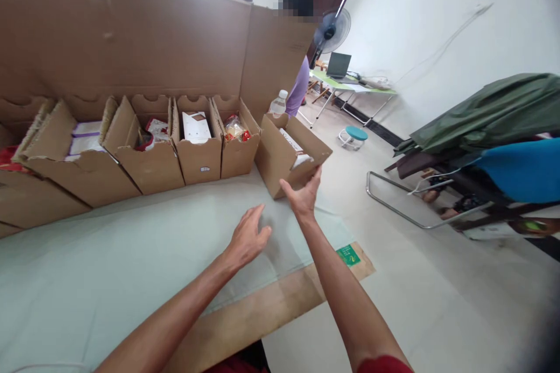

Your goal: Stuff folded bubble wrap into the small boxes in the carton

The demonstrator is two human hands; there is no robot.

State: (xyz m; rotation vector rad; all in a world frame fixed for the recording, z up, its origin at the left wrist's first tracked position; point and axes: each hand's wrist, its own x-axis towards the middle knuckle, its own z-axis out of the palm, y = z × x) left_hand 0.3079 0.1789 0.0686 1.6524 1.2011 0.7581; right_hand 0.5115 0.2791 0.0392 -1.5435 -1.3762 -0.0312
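Observation:
At the right end of a row stands an open-topped cardboard box (275, 163), turned at an angle to the others, with a white printed packet (294, 143) inside. My right hand (304, 192) is cupped against the near end of this box, its thumb and fingers spread across the cardboard. Over the pale cloth, to the left of that box and apart from it, my left hand (250, 236) is open with nothing in it. A neighbouring cardboard box (238, 158) holds clear and red wrapped packets (237, 130).
Further left are a box with a white carton (196, 127) and several more filled boxes. Behind them rises a tall cardboard panel (131, 41). A capped bottle (279, 102) and a person's purple sleeve (299, 87) show beyond. The table's wooden edge (262, 297) is near me.

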